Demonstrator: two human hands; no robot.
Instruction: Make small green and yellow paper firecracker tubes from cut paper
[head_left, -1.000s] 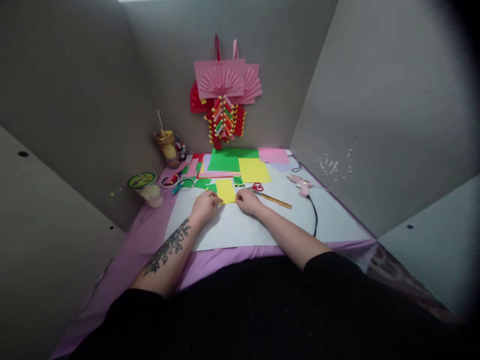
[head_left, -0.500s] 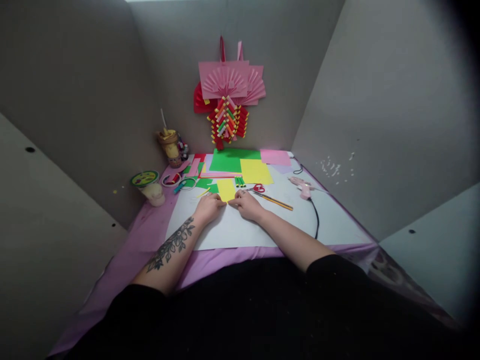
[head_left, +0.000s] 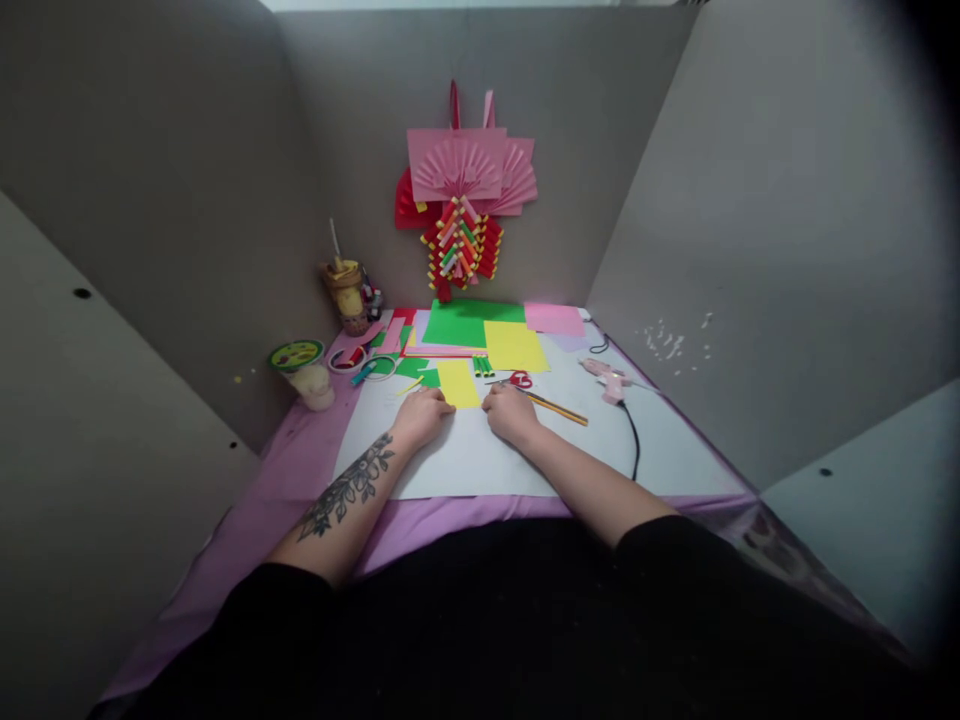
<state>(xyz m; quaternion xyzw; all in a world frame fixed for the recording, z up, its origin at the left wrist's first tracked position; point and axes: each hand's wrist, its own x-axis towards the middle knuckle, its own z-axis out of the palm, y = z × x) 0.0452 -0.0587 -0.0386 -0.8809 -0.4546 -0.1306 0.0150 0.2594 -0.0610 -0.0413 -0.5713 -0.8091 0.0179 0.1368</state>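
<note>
A small yellow paper piece (head_left: 458, 382) lies on the white sheet in front of me, between my hands. My left hand (head_left: 424, 415) is closed, its fingertips on the paper's near left corner. At the near right corner my right hand (head_left: 511, 412) is also closed, fingers curled and thumb at the paper's edge; its fingertips are partly hidden. Just beyond that hand are red-handled scissors (head_left: 520, 379) and a yellow-and-black pencil (head_left: 559, 408). Several green paper rolls with yellow ends (head_left: 484, 366) stand beside the yellow piece.
A pink glue gun (head_left: 611, 380) with a black cord lies right. Green card (head_left: 469, 322), yellow card (head_left: 516, 345) and pink card (head_left: 553, 319) lie at the back. Tape rolls (head_left: 381, 367) and a lidded cup (head_left: 307, 375) stand left. Paper firecracker decorations (head_left: 459, 175) hang on the wall.
My hands have moved apart: the right has shifted right, from the middle of the paper's near edge to its corner. The paper's near edge now shows between them. The view has shifted slightly.
</note>
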